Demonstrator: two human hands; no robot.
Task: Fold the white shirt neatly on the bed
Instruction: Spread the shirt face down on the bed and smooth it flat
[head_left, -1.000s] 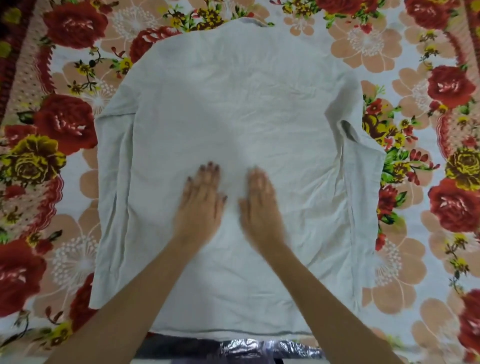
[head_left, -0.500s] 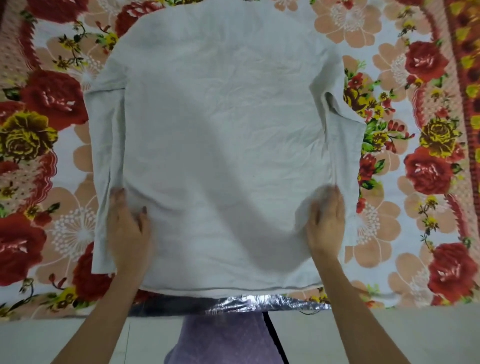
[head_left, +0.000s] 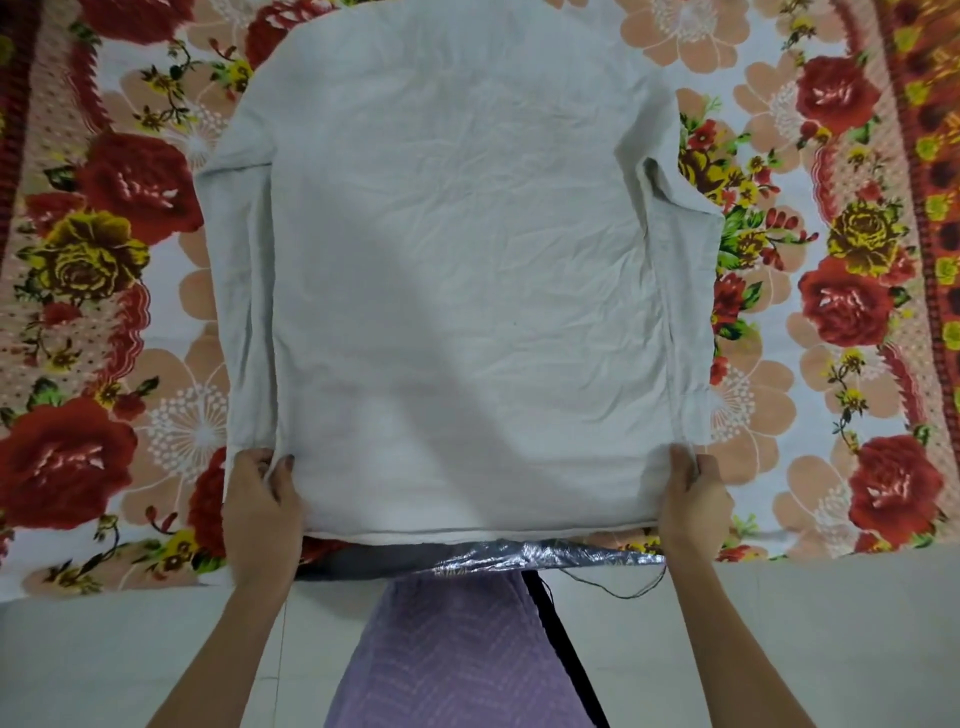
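The white shirt (head_left: 457, 270) lies flat and back-up on the bed, with its sleeves folded in along both sides and its hem toward me at the bed's edge. My left hand (head_left: 262, 512) grips the shirt's near left corner, fingers curled over the cloth. At the near right corner my right hand (head_left: 691, 506) pinches the hem in the same way. The shirt's collar end runs out of view at the top.
A bedspread (head_left: 98, 270) with red, yellow and peach flowers covers the bed around the shirt. A silvery strip (head_left: 524, 553) shows along the bed's near edge. Below it are pale floor (head_left: 130, 649) and my purple garment (head_left: 452, 654).
My hands left the middle of the shirt, slid outward and down to the sides, and now grip the two bottom corners at the hem. The view has shifted toward the bed's edge.
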